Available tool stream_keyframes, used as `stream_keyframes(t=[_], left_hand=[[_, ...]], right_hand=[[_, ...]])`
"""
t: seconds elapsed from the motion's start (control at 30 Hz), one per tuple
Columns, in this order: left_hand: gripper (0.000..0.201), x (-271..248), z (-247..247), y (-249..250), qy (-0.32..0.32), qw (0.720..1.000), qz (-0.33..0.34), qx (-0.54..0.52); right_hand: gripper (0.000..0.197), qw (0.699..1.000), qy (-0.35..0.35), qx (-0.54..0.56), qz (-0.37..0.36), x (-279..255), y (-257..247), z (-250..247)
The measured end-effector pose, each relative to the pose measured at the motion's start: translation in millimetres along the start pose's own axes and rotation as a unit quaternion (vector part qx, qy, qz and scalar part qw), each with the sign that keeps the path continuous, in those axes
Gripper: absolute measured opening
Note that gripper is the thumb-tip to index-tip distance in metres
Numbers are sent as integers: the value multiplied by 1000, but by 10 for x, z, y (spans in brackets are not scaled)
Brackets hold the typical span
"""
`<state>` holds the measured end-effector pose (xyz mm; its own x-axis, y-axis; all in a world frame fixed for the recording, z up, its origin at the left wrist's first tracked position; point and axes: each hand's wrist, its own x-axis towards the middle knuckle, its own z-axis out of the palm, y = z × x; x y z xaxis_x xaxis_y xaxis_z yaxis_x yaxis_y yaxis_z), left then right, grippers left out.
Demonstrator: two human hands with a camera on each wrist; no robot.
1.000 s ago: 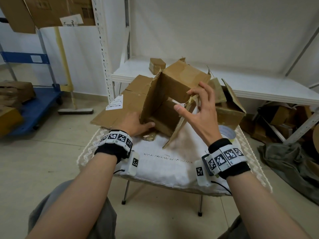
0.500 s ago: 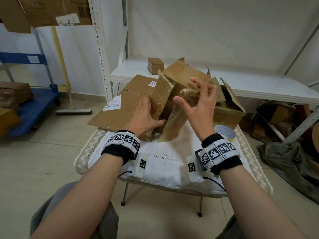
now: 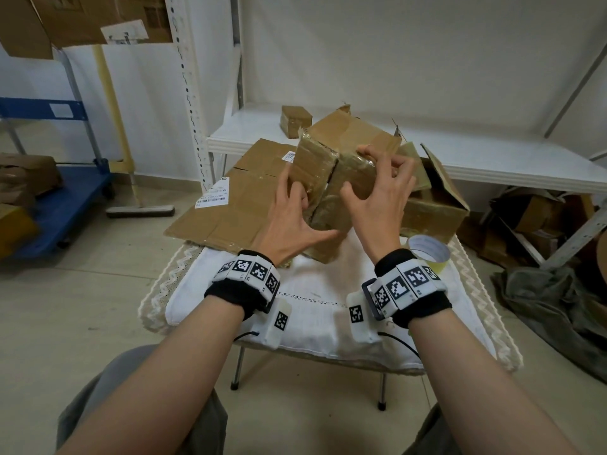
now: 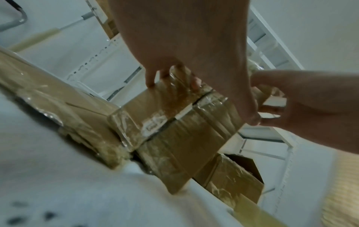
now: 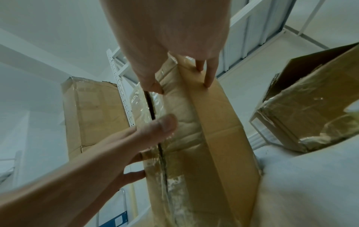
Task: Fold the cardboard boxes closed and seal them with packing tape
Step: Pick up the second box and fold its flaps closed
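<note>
A brown cardboard box (image 3: 354, 139), wrapped in old glossy tape, stands tilted on the white-clothed table (image 3: 312, 310) with its two flaps folded together at a narrow seam (image 5: 155, 116). My left hand (image 3: 305, 208) presses spread, straight fingers flat on the left flap (image 4: 159, 107), its thumb reaching under the seam. My right hand (image 3: 361, 175) grips the right flap's upper corner, thumb on the flap face and fingers (image 5: 208, 81) curled over the box's side. A roll of clear packing tape (image 3: 427, 254) lies on the table beside my right wrist.
A flattened carton with a shipping label (image 3: 226, 205) lies at the table's left rear. An open box (image 3: 433, 205) stands right of the held one. A small box (image 3: 295, 116) sits on the white shelf behind. A blue cart (image 3: 49, 205) is far left, with cardboard scraps at right.
A second ago the box stood open with both flaps spread. My hands have swung the flaps inward until they meet, and both hands have moved up onto the closed face.
</note>
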<state>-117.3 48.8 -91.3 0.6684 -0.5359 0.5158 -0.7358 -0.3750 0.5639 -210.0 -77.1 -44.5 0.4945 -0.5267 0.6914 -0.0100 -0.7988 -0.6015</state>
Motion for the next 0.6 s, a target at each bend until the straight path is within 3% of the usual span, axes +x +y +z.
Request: stream_keyframes(t=[0.17,0.4,0.6], left_hand=[[113,2,140,100,31,996,-66,53],[107,-33,275,213,73,988,-135,16],[97,89,138,210,139,980,-143,-24]], right_hand=[[46,1000,-2,7,-9,-14,-15,12],[50,999,-3,32,-12,-25,-47,12],[63,975,-17,220,-7,44,-20,-37]])
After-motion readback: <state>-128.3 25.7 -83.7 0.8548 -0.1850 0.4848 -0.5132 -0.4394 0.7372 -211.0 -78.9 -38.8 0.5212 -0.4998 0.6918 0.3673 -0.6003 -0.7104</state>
